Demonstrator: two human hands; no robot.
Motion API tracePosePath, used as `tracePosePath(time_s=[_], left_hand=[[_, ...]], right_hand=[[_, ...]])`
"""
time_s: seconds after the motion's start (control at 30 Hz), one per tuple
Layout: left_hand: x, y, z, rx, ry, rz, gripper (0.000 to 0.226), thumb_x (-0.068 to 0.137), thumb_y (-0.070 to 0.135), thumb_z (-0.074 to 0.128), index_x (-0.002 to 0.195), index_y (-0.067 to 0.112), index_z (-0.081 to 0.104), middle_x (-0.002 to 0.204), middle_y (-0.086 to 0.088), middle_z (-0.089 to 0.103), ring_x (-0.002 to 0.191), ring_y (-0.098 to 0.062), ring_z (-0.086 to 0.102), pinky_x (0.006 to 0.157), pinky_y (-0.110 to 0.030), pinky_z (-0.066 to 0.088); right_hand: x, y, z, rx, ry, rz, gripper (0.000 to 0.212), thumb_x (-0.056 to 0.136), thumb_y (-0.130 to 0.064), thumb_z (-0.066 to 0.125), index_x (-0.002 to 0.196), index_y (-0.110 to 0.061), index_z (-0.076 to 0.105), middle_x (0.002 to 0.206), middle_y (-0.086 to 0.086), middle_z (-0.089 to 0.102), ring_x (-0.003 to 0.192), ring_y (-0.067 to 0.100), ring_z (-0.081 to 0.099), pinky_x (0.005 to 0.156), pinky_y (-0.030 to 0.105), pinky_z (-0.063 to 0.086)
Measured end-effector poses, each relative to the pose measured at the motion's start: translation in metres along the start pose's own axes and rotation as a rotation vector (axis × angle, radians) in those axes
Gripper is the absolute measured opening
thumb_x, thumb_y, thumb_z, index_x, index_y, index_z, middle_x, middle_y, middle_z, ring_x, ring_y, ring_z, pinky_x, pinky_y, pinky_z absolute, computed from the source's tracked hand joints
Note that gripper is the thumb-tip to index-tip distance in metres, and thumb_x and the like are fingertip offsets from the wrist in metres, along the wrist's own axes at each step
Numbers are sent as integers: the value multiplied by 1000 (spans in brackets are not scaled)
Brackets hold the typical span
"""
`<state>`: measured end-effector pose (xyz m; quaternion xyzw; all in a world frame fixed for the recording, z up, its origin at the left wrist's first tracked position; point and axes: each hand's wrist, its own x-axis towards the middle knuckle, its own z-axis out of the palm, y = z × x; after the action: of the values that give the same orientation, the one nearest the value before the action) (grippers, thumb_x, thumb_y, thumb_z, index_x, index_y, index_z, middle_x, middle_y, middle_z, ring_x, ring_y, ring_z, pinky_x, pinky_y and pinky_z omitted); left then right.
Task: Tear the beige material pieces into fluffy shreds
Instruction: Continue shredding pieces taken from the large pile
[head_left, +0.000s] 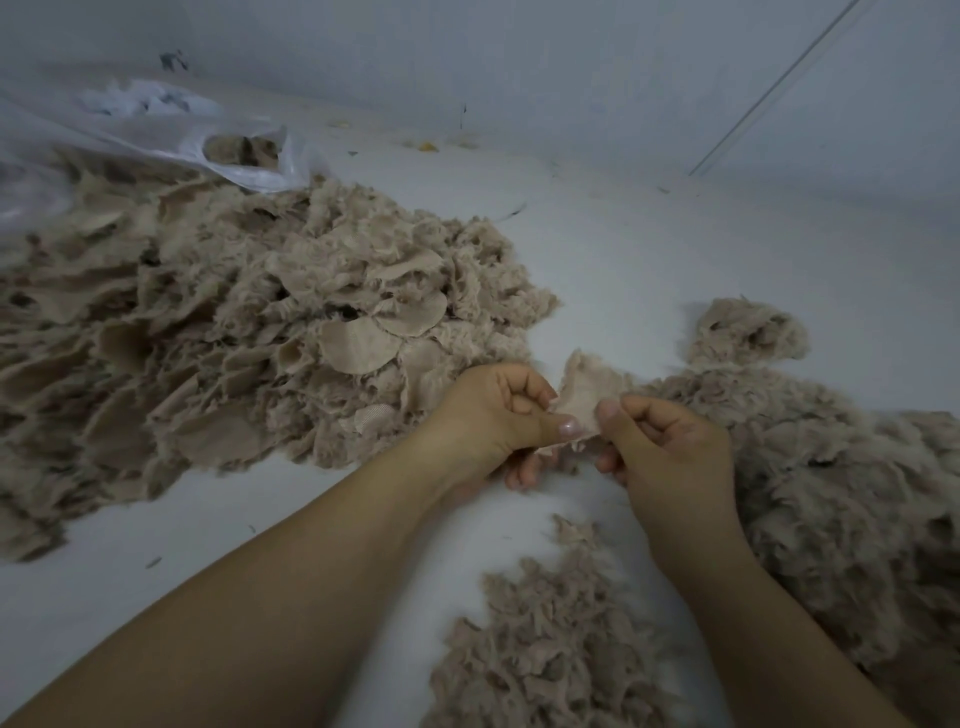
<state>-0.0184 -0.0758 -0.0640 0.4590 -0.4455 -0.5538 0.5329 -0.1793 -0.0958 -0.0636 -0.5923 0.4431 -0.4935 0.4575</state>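
A small beige material piece (589, 387) with a frayed edge is held up between both hands in the middle of the view. My left hand (493, 415) pinches its left side between thumb and curled fingers. My right hand (660, 441) pinches its right side the same way. A big heap of beige pieces (234, 332), many with flat rounded flaps, lies to the left. Fluffy beige shreds (831, 493) are piled to the right, and a smaller patch of shreds (550, 644) lies between my forearms.
The work lies on a pale white surface (649, 249). A clear plastic bag (244, 156) with more beige material in it lies at the back left. A white wall (571, 67) rises behind, with small scraps along its foot.
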Motion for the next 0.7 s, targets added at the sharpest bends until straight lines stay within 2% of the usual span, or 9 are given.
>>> tracePosePath(time_s=[0.07, 0.17, 0.23, 0.33, 0.4, 0.47, 0.53, 0.6, 0.7], left_hand=[[-1, 3, -3, -22, -44, -27, 24, 73, 1, 74, 78, 8, 52, 49, -12, 57, 28, -16, 48, 31, -15, 33], [-3, 7, -10, 1, -165, -85, 21, 74, -2, 74, 79, 5, 55, 49, -11, 59, 30, -16, 50, 31, -16, 35], [-5, 12, -15, 18, -293, -125, 19, 75, -2, 74, 78, 2, 56, 52, -13, 61, 32, -16, 53, 32, -17, 38], [-9, 20, -19, 82, -498, -205, 19, 80, 16, 72, 79, 1, 60, 61, -15, 66, 41, -20, 61, 38, -22, 48], [-9, 21, -11, 151, -442, -230, 35, 83, 36, 69, 78, 2, 62, 61, -17, 65, 41, -22, 61, 39, -22, 48], [-5, 16, -5, 140, -248, -200, 40, 83, 40, 66, 75, 2, 58, 52, -13, 60, 32, -18, 53, 33, -18, 40], [-2, 14, -4, 106, -160, -155, 35, 84, 33, 66, 83, 0, 55, 50, -11, 56, 29, -16, 48, 30, -17, 34], [-4, 14, -7, 97, -207, -146, 22, 89, 19, 64, 90, 0, 55, 50, -12, 56, 28, -15, 47, 29, -17, 31], [-6, 11, -7, -13, -205, -112, 14, 93, 10, 57, 82, 2, 55, 50, -11, 56, 28, -15, 46, 31, -15, 28]], right_hand=[[0, 1, 0, -9, 4, 5, 35, 96, -17, 66, 67, -36, 75, 54, 0, 66, 47, 9, 53, 51, 29, 46], [3, 3, -2, -8, 68, 10, 35, 97, -15, 64, 62, -19, 70, 49, -3, 61, 42, 5, 49, 44, 19, 41], [7, 3, -5, 64, 124, 43, 30, 97, -13, 63, 68, -14, 68, 48, -5, 58, 40, 3, 45, 41, 15, 38], [4, 1, -4, 68, 52, 13, 25, 94, -9, 66, 70, -16, 69, 49, -6, 60, 41, 1, 48, 43, 14, 39], [1, 0, -2, 68, -21, -40, 29, 92, -8, 68, 67, -21, 72, 48, -7, 57, 43, 3, 46, 44, 15, 40], [0, -1, -3, 89, -67, -75, 30, 92, -10, 68, 67, -25, 75, 50, -6, 56, 44, 5, 43, 45, 17, 40], [1, -1, -3, 109, -96, -82, 31, 92, -12, 67, 70, -30, 77, 51, -6, 56, 45, 5, 43, 45, 17, 40], [1, 0, -2, 110, -111, -67, 33, 92, -12, 67, 71, -35, 78, 51, -7, 58, 45, 4, 44, 46, 16, 41], [-1, 0, 0, 120, -103, -76, 31, 96, -13, 62, 75, -31, 78, 54, -5, 60, 46, 4, 47, 46, 15, 41]])
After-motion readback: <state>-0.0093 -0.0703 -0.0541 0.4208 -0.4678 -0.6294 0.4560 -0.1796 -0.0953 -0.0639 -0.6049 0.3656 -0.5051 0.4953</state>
